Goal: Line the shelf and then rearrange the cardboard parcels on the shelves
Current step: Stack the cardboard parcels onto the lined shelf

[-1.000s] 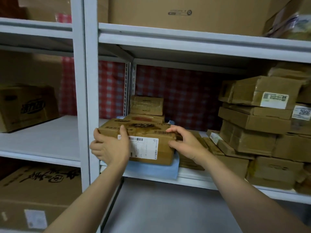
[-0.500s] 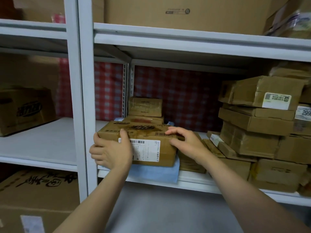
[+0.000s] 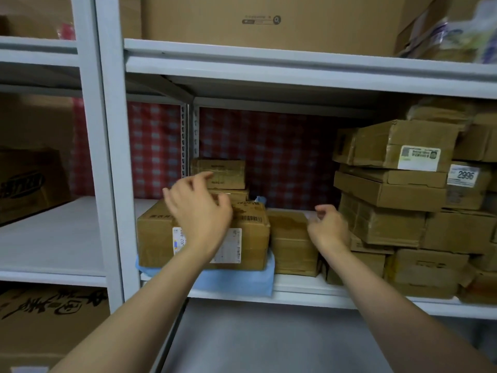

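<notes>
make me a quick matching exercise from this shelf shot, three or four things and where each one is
Things:
1. light blue liner sheet
2. brown cardboard parcel with white barcode label
3. white label reading 2996
4. large brown cardboard box with small dark logo

Places:
A. top shelf
B. under the labelled parcel
C. right-hand stack
D. behind the left hand

Pairs: 1-B, 2-D, 3-C, 4-A

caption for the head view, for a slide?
Both hands, left and right, open above a labelled parcel resting on blue liner.
</notes>
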`<state>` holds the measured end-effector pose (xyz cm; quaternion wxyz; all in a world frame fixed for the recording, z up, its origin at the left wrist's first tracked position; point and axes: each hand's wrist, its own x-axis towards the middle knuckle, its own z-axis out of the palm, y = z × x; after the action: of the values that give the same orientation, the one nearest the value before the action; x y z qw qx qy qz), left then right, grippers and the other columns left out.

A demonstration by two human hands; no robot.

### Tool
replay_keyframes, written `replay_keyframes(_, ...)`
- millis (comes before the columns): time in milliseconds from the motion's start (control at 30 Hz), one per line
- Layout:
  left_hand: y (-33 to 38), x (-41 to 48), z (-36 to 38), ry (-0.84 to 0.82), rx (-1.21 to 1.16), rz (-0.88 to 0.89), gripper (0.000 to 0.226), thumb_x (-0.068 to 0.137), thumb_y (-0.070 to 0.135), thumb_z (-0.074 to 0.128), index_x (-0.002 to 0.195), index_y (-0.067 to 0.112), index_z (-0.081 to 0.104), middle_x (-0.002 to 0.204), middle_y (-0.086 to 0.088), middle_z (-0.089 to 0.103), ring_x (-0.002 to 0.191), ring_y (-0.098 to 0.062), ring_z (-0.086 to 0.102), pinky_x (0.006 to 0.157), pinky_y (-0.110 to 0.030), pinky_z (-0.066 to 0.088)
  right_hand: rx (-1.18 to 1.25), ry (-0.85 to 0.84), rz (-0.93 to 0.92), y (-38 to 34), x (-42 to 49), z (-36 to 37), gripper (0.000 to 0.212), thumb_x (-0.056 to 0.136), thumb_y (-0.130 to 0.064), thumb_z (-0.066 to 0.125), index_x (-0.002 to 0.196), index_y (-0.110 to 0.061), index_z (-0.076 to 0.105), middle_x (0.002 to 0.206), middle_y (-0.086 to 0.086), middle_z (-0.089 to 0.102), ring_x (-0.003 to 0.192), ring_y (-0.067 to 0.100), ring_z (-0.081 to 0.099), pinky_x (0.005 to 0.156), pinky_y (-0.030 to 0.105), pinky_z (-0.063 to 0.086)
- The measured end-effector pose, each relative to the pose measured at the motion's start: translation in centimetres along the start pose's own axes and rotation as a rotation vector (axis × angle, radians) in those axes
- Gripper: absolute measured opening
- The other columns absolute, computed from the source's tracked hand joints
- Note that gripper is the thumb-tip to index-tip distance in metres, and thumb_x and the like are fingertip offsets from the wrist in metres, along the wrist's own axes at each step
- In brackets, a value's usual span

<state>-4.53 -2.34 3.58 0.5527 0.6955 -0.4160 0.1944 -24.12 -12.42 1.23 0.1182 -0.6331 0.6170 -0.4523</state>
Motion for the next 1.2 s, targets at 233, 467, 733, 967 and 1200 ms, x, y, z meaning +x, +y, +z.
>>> replay_keyframes(233, 6.3, -1.4, 3.2, -0.506, 0.155, 0.284, 0.032, 0.093, 0.038, 0.050, 0.123, 0.035, 0.060, 0.130, -0.001, 0.057, 0.132, -0.023, 0.042, 0.121, -0.050, -0.005, -0.349, -0.400, 0.011, 0.6, -0.6, 0.5, 0.086, 0.070, -0.066, 0.060, 0.142, -0.025, 0.039, 0.146, 0.007, 0.041, 0.139, 0.035, 0.026, 0.108, 0.043, 0.036)
replay_keyframes(467, 6.9, 1.6, 5.4, -0.793, 0.224, 0.156, 0.031, 0.097, 0.042, 0.049, 0.126, 0.037, 0.059, 0.132, -0.001, 0.061, 0.131, -0.025, 0.048, 0.122, -0.049, 0.007, -0.426, -0.464, 0.094, -1.4, -1.4, 2.5, 0.104, 0.070, -0.071, 0.061, 0.146, -0.009, 0.026, 0.152, 0.018, 0.023, 0.138, 0.039, 0.017, 0.107, 0.042, 0.032)
replay_keyframes(733, 5.7, 4.0, 6.2, -0.775, 0.102, 0.082, 0.036, 0.093, 0.045, 0.055, 0.127, 0.034, 0.058, 0.129, 0.000, 0.063, 0.124, -0.025, 0.054, 0.112, -0.045, 0.036, -0.265, -0.251, 0.212, -3.2, -0.7, 3.2, 0.104, 0.062, -0.071, 0.068, 0.137, -0.013, 0.024, 0.143, 0.022, 0.029, 0.132, 0.038, 0.026, 0.097, 0.040, 0.040)
replay_keyframes(967, 4.9, 8.1, 8.0, -0.655, -0.299, -0.192, 0.057, 0.093, 0.047, 0.054, 0.143, 0.023, 0.043, 0.140, -0.007, 0.053, 0.125, -0.030, 0.053, 0.104, -0.044, 0.046, -0.079, 0.063, 0.011, -4.3, 2.7, -0.9, 0.099, 0.064, -0.058, 0.075, 0.138, -0.017, 0.024, 0.144, 0.014, 0.031, 0.133, 0.032, 0.027, 0.097, 0.041, 0.041)
replay_keyframes(1200, 5.3, 12.1, 7.6, -0.609, -0.795, -0.370, 0.063, 0.099, 0.054, 0.041, 0.152, 0.024, 0.028, 0.153, -0.005, 0.038, 0.139, -0.028, 0.038, 0.109, -0.043, 0.032, 0.011, 0.039, -0.494, -3.1, 4.8, -2.3, 0.102, 0.061, -0.041, 0.084, 0.141, -0.020, 0.023, 0.151, -0.004, 0.015, 0.141, 0.018, 0.015, 0.115, 0.032, 0.025)
